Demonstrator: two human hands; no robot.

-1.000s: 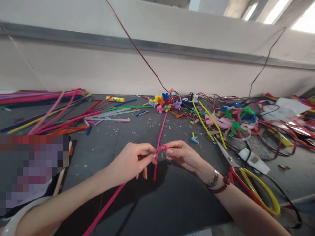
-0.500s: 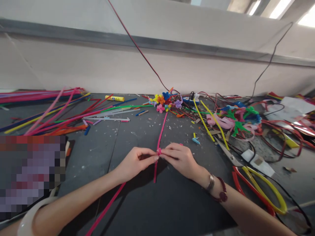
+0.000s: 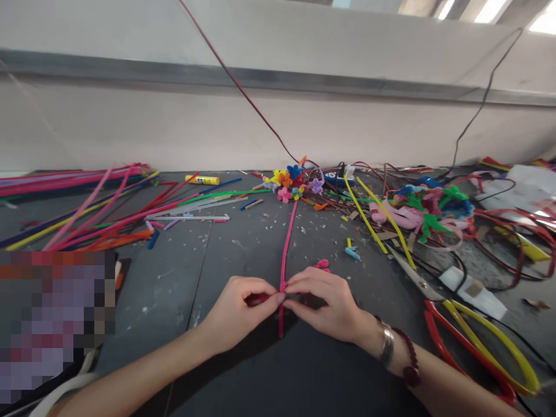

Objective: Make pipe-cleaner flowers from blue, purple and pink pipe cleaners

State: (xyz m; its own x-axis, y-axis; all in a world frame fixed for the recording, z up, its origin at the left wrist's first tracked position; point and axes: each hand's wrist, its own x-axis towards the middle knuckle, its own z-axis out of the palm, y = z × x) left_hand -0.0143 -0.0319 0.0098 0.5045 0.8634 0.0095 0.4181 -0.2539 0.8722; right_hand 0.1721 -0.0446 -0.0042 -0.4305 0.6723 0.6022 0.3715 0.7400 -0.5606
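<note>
A pink pipe cleaner [image 3: 287, 246] runs toward me between my hands, its lower end sticking out below the fingers. My left hand [image 3: 241, 310] pinches it between thumb and fingertips. From the other side, the fingertips of my right hand [image 3: 328, 298] press on it at a small pink knot-like bend [image 3: 284, 286]; the right thumb sits just below. Partly hidden behind the right hand lies a small looped pink piece [image 3: 322, 264]. Farther back, past the pipe cleaner's upper end, is a cluster of colourful pipe-cleaner flowers [image 3: 284, 180].
Loose pipe cleaners [image 3: 87, 211] spread over the left, near a yellow glue stick [image 3: 202, 180]. Scissors [image 3: 438, 298] with red and yellow handles lie at right, below green and pink pipe-cleaner shapes [image 3: 428, 211]. Cables [image 3: 508, 272] tangle behind. A wall [image 3: 217, 127] closes the back.
The view has shifted, so things on the table sit slightly lower. My right thumb and fingers have parted a little at the bend. The small looped pink piece shows more behind my right hand.
</note>
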